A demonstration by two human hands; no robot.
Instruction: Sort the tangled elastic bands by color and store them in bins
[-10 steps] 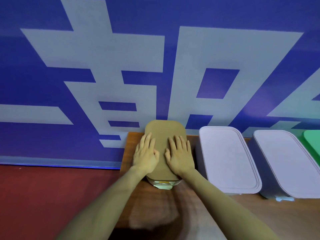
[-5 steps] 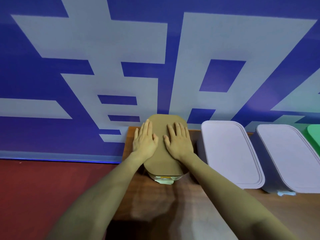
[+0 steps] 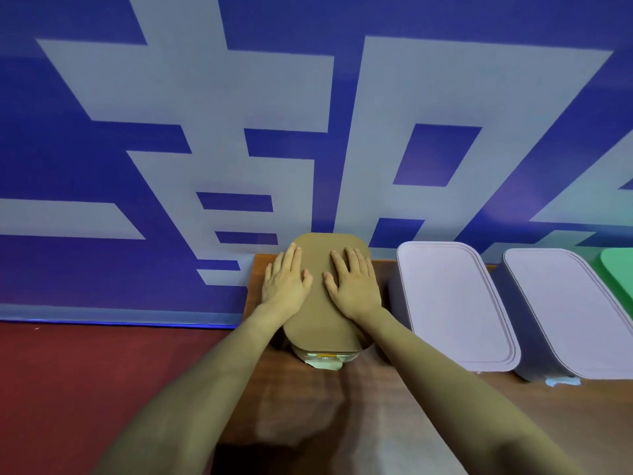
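Note:
A bin with a tan lid (image 3: 318, 313) stands at the left end of a wooden table (image 3: 359, 406). My left hand (image 3: 285, 282) lies flat on the lid's left side, fingers spread. My right hand (image 3: 352, 286) lies flat on its right side, fingers spread too. Neither hand holds anything. Below the lid's near edge a bit of clear wall and a pale label (image 3: 323, 363) show. To the right stand two bins with lilac lids (image 3: 455, 303) (image 3: 568, 310), both closed. No elastic bands are visible.
A green lid (image 3: 620, 269) peeks in at the far right edge. A blue wall with large pale characters (image 3: 239, 132) rises right behind the table. Red floor (image 3: 85, 389) lies to the left of the table's left edge.
Both hands have slid a little farther up the tan lid toward the wall. The view has tilted slightly; the bins stay in place.

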